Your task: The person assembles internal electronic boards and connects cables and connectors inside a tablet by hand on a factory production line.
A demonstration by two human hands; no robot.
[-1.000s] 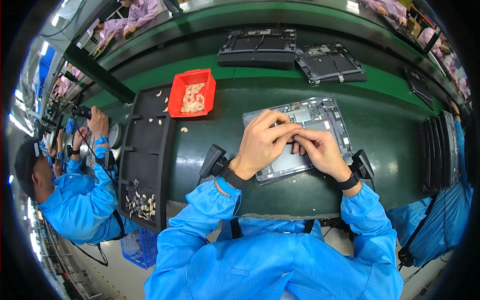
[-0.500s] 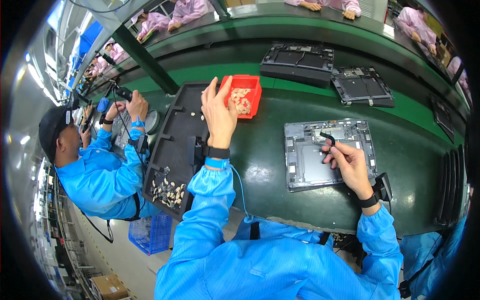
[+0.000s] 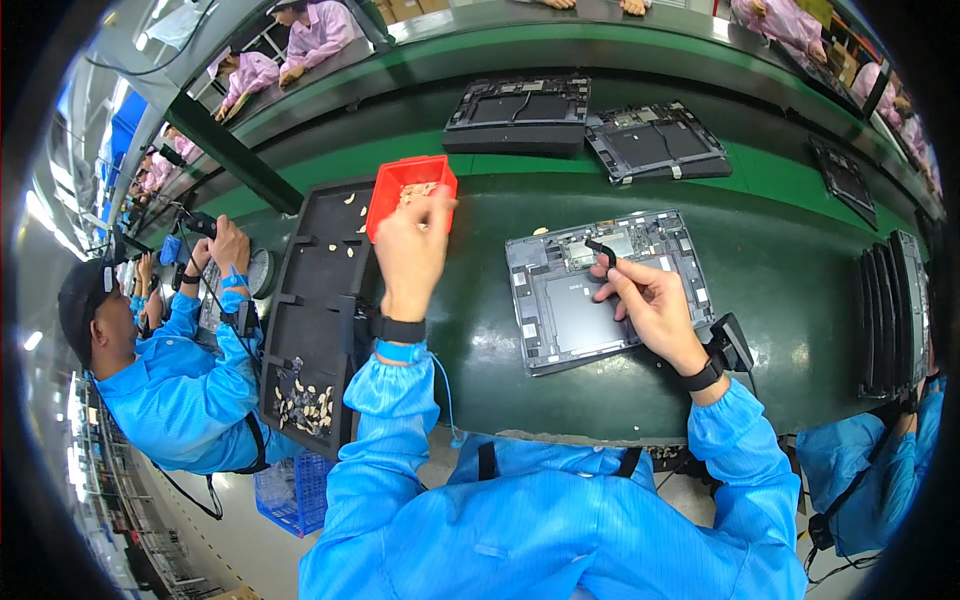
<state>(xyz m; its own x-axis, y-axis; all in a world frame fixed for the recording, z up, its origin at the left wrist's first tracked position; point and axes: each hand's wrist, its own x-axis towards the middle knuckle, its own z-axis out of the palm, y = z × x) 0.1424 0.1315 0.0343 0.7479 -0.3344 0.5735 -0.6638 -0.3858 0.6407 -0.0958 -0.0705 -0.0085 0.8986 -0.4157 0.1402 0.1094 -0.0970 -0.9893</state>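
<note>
Over the near edge of a red bin point(image 3: 380, 200) hangs my left hand point(image 3: 410, 250), its fingers closed together. Whatever it may hold is too small and blurred to make out. Small pale curved pieces point(image 3: 418, 190) lie in the bin, partly hidden by that hand. My right hand point(image 3: 655, 312) pinches a thin black bent piece point(image 3: 603, 250) above an opened tablet-like device point(image 3: 580, 315), whose inner boards show. That device lies on the green bench, slightly turned.
Left of the bin, a black tray point(image 3: 318, 270) holds scattered pale pieces and dark scraps. More opened devices point(image 3: 515, 115) lie farther back, and several slim panels point(image 3: 880, 315) stand at the right. A co-worker in blue point(image 3: 180, 390) works at the left; people in pink sit across.
My left hand has gone from spread fingers beside the bin to closed fingers at its edge. My right hand keeps the black piece over the device. The whole view has shifted.
</note>
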